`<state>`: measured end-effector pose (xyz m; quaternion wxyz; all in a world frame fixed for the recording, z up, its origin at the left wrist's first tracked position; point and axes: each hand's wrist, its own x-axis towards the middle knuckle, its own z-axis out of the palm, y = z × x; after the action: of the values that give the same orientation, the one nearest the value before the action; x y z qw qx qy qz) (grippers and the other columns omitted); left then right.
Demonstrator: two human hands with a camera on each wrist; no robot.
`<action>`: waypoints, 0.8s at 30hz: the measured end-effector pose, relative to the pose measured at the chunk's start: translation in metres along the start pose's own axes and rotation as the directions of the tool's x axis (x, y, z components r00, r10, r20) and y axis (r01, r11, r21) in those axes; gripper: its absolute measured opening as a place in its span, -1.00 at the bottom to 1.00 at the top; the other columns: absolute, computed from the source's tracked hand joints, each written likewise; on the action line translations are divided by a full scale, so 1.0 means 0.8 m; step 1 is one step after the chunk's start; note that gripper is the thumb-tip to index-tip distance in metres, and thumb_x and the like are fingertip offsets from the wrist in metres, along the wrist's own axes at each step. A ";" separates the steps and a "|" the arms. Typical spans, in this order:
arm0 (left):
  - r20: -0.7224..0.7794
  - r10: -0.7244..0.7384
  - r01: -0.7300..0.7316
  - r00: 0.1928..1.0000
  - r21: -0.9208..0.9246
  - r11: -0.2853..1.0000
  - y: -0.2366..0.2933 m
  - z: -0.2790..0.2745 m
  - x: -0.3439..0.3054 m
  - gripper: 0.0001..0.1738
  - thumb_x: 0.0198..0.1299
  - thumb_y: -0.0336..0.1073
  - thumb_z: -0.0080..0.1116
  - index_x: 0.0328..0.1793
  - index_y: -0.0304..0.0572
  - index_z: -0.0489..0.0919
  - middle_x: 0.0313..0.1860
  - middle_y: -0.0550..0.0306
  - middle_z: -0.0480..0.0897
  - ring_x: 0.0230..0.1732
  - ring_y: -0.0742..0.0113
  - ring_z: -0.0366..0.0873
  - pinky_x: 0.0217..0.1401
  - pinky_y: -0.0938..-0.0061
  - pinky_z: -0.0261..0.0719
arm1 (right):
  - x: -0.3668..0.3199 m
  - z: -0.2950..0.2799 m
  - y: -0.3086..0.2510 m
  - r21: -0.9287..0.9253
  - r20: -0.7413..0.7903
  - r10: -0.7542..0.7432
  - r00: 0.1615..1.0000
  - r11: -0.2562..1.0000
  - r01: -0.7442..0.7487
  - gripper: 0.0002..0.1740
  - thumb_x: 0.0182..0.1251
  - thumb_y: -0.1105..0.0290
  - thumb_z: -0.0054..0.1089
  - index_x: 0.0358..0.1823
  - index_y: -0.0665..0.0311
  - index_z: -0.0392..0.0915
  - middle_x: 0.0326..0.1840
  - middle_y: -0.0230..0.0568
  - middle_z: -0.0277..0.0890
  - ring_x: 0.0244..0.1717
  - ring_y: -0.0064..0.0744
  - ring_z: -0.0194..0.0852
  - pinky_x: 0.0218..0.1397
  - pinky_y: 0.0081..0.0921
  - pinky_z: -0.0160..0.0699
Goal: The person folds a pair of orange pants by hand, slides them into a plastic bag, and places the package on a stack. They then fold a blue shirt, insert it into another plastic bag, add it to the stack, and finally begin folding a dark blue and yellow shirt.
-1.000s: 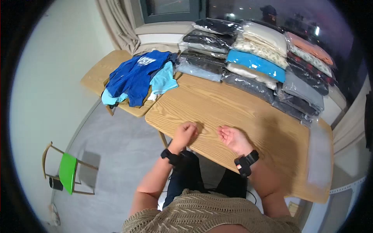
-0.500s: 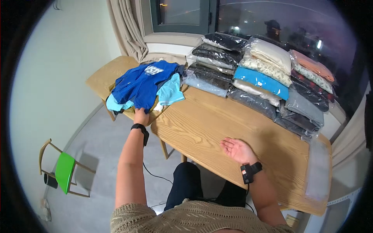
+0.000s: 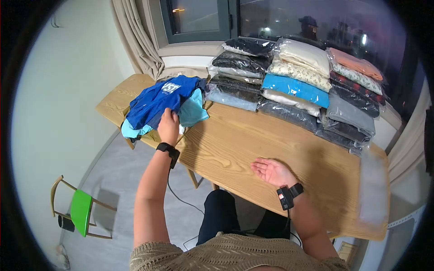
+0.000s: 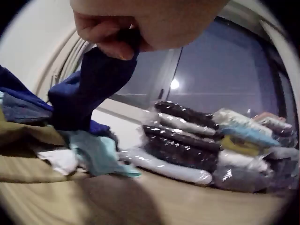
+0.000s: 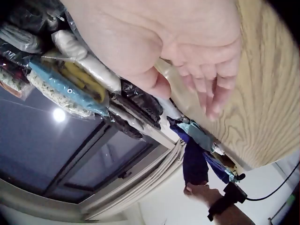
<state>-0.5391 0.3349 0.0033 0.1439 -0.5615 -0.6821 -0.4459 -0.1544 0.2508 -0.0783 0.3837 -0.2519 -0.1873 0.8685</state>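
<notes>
A blue shirt point(image 3: 149, 103) with white lettering lies on a heap of clothes at the left. My left hand point(image 3: 168, 128) pinches its near edge and holds that part up, so the cloth hangs from the fingers in the left wrist view, where the raised blue shirt point(image 4: 91, 84) shows. Beside it is a light-blue garment point(image 3: 193, 110), with an olive cloth point(image 4: 28, 140) and a white piece point(image 4: 61, 160) below. My right hand point(image 3: 272, 171), palm up with fingers loosely bent, holds nothing over the wooden table point(image 3: 235, 140).
Several clothes in clear bags stand in stacks, among them a bright blue bagged garment point(image 3: 296, 89), along the window. Clear plastic bags point(image 3: 373, 189) lie at the table's right end. A green-seated chair point(image 3: 81, 212) stands on the floor at the left.
My left hand went from the table's front edge leftward to the heap, took hold of the blue shirt and raised its near edge. My right hand stayed nearly in place.
</notes>
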 end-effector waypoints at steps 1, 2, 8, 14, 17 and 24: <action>-0.006 0.018 -0.018 1.000 -0.013 1.000 0.018 -0.002 0.001 -0.77 0.27 -0.19 -0.14 -0.13 -0.20 0.38 -0.40 -0.24 0.56 -0.39 -0.20 0.51 -0.35 0.05 0.42 | 0.000 0.000 0.000 0.006 0.000 0.001 1.000 1.000 -0.001 -0.67 0.39 0.37 -0.14 0.05 0.48 0.30 0.16 0.14 0.32 0.20 -0.10 0.30 0.26 -0.32 0.34; 0.037 0.005 0.000 0.999 -0.147 0.989 0.036 -0.004 0.001 -0.77 0.27 -0.21 -0.13 -0.11 -0.22 0.38 -0.46 -0.21 0.54 -0.47 -0.09 0.52 -0.40 0.12 0.43 | -0.001 0.000 -0.001 -0.004 0.007 0.001 1.000 1.000 -0.001 -0.68 0.39 0.38 -0.14 0.04 0.48 0.30 0.15 0.14 0.32 0.19 -0.10 0.32 0.26 -0.32 0.34; 0.278 0.160 0.116 0.947 -0.761 0.638 0.173 -0.047 -0.040 -0.85 0.34 -0.34 -0.16 -0.14 -0.29 0.36 -0.51 0.18 0.42 -0.58 0.43 0.50 -0.54 0.56 0.41 | -0.002 0.002 0.002 -0.034 0.006 -0.028 1.000 0.999 0.028 -0.68 0.39 0.37 -0.15 0.03 0.48 0.31 0.13 0.14 0.35 0.16 -0.09 0.34 0.23 -0.33 0.37; 0.428 0.370 0.285 0.825 -0.879 0.382 0.228 -0.098 -0.113 -0.88 0.35 -0.35 -0.20 -0.11 -0.23 0.33 -0.39 0.22 0.41 -0.52 0.45 0.54 -0.54 0.68 0.30 | 0.009 -0.015 0.003 -0.010 0.042 -0.026 0.999 1.000 0.026 -0.61 0.42 0.26 -0.19 0.06 0.46 0.31 0.08 0.09 0.39 0.14 -0.12 0.37 0.21 -0.32 0.40; 0.584 0.532 0.493 0.613 -0.809 0.319 0.238 -0.128 -0.164 -0.85 0.37 -0.31 -0.18 -0.05 -0.22 0.31 -0.33 0.19 0.46 -0.46 0.45 0.57 -0.45 0.67 0.38 | 0.008 -0.011 0.009 -0.092 0.051 -0.069 0.996 0.993 0.073 -0.55 0.43 0.15 -0.18 0.10 0.39 0.33 0.08 -0.01 0.43 0.11 -0.19 0.40 0.19 -0.30 0.40; 0.549 0.834 0.648 -0.055 -0.616 0.448 0.212 -0.146 -0.241 -0.80 0.38 -0.32 -0.18 0.02 -0.27 0.34 -0.41 0.22 0.47 -0.45 0.50 0.57 -0.41 0.62 0.38 | -0.014 0.018 0.012 -0.326 0.144 0.017 0.989 0.945 0.031 -0.46 0.42 0.07 -0.17 0.23 0.36 0.24 0.05 -0.08 0.46 -0.01 -0.33 0.47 0.12 -0.36 0.42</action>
<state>-0.3595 0.1171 0.0101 -0.6688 -0.7199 -0.1267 -0.1359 -0.1620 0.2344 -0.0686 0.3250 -0.2477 -0.3573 0.8399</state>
